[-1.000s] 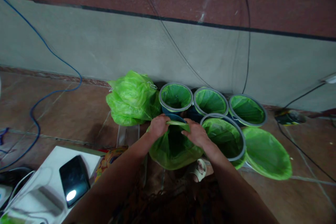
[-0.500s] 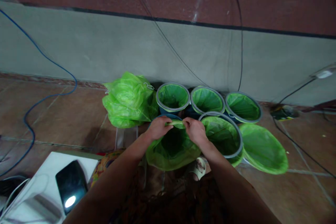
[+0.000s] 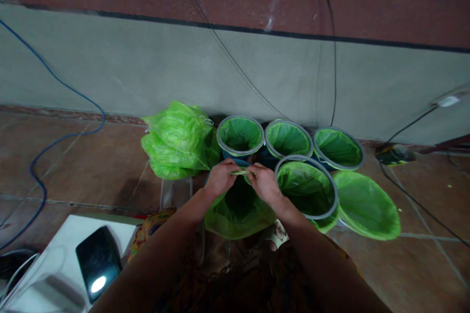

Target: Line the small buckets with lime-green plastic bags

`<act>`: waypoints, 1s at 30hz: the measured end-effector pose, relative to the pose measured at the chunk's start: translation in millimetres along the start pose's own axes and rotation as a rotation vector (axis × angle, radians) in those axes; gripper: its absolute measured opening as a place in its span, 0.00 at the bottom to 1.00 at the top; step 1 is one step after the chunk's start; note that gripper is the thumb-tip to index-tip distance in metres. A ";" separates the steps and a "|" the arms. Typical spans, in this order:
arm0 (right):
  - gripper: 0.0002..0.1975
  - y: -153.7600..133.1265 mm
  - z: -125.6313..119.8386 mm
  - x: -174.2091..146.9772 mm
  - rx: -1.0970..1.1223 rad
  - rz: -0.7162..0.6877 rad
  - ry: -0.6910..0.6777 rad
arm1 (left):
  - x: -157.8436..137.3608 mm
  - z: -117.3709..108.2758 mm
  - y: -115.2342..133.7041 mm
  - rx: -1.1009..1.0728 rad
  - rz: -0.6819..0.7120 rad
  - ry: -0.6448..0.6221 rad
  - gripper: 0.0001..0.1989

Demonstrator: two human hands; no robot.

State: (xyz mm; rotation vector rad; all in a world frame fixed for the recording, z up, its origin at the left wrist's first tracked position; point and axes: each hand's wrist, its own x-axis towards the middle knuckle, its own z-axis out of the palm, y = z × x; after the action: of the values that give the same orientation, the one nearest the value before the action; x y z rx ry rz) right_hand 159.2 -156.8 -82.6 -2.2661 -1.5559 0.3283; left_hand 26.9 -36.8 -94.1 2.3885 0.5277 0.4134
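The far rim of the blue bucket (image 3: 235, 163) is covered by the left hand (image 3: 220, 178) and right hand (image 3: 262, 183). The white box (image 3: 55, 264) is cut off by the lower-left edge. The patterned item (image 3: 150, 222) is partly hidden by 1 forearm.

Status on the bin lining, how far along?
Done: four bins already carry green liners under grey rim rings, three by the wall and one nearer. In hand: left hand and right hand pinch the far edge of a green bag over a blue bin; no ring on it. Left: the ringless bag at right.
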 end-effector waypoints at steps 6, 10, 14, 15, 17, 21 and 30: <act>0.12 8.9 -1.3 1.4 0.041 0.125 0.084 | 0.1 -6.6 -7.6 -0.007 -0.115 0.132 0.17; 0.14 5.0 -1.7 -1.5 -0.047 0.142 0.063 | 0.1 -6.4 -10.4 0.009 -0.121 0.142 0.18; 0.18 -2.1 -1.6 -3.6 -0.091 0.059 0.015 | -0.5 -4.0 -6.9 0.047 -0.098 0.071 0.16; 0.16 -2.6 -2.0 -3.3 -0.083 0.046 0.007 | -0.7 -4.0 -5.9 0.074 -0.105 0.053 0.16; 0.15 -1.5 -3.7 -2.0 -0.065 0.044 -0.001 | -1.1 -5.6 -5.0 0.163 -0.142 0.017 0.16; 0.15 7.6 -10.4 1.0 -0.075 0.146 0.014 | -2.0 -13.7 -11.3 0.382 -0.324 -0.072 0.17; 0.14 28.6 -21.9 -3.7 -0.216 0.361 -0.251 | -7.3 -25.5 -35.4 0.473 -0.488 -0.142 0.17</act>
State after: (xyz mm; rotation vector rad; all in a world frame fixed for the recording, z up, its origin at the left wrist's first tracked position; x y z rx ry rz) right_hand 190.6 -173.1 -75.1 -2.7698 -1.3392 0.5858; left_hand 0.6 -1.7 -99.5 2.5760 1.2118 -0.1137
